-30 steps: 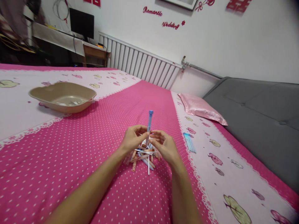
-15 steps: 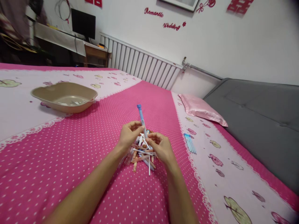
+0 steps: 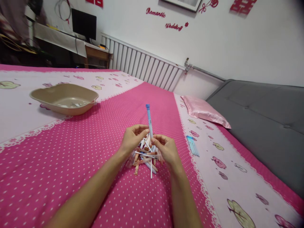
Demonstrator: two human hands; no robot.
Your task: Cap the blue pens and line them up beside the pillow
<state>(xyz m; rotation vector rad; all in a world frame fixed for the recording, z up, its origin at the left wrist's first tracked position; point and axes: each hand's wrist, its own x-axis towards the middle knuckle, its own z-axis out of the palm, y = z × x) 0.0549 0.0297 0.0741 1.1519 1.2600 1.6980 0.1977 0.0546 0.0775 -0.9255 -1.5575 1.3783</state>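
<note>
A blue-capped pen (image 3: 149, 120) stands nearly upright above a pile of pens and pen parts (image 3: 144, 158) on the pink dotted bedspread (image 3: 71, 158). My left hand (image 3: 133, 139) and my right hand (image 3: 165, 148) both pinch the lower end of this pen, fingers curled, just over the pile. A small row of blue pens (image 3: 193, 145) lies on the pale border to the right of my right hand.
A beige heart-shaped bowl (image 3: 64, 98) sits at the far left on the bed. A pink pillow (image 3: 204, 110) lies by the grey headboard (image 3: 261, 120). A radiator (image 3: 142, 65) runs along the wall, with a desk and monitor (image 3: 83, 22) behind.
The pen leaned left half a second ago and now stands more upright, its blue cap a little higher. Both hands stay at the pile.
</note>
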